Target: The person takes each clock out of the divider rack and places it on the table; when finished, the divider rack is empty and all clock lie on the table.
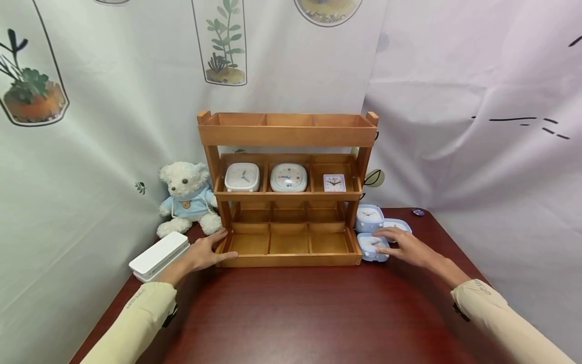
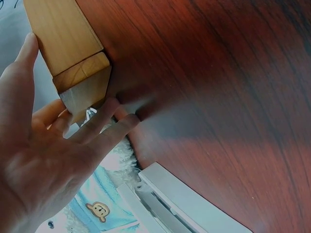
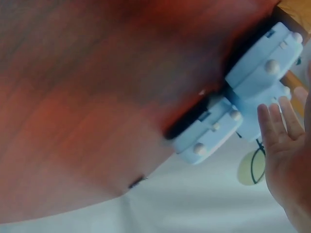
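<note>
A brown wooden shelf (image 1: 291, 260) with three tiers of compartments stands on the table. My left hand (image 1: 204, 253) is at the left end of its bottom tier, thumb along the front corner; in the left wrist view the fingers extend past the wooden corner (image 2: 82, 73). My right hand (image 1: 404, 246) reaches over a light blue alarm clock (image 1: 370, 242) beside the shelf's right end, fingers spread and fairly straight. In the right wrist view those fingers (image 3: 286, 128) are close to the clocks; contact cannot be made out. Two more blue clocks (image 1: 369, 217) sit behind.
The middle tier holds a white clock (image 1: 242, 177), a rounded pale clock (image 1: 288, 177) and a small lilac-framed clock (image 1: 334, 182). A white teddy bear (image 1: 184, 194) and a long white case (image 1: 159, 255) are at left. A small dark disc (image 1: 418, 212) lies back right.
</note>
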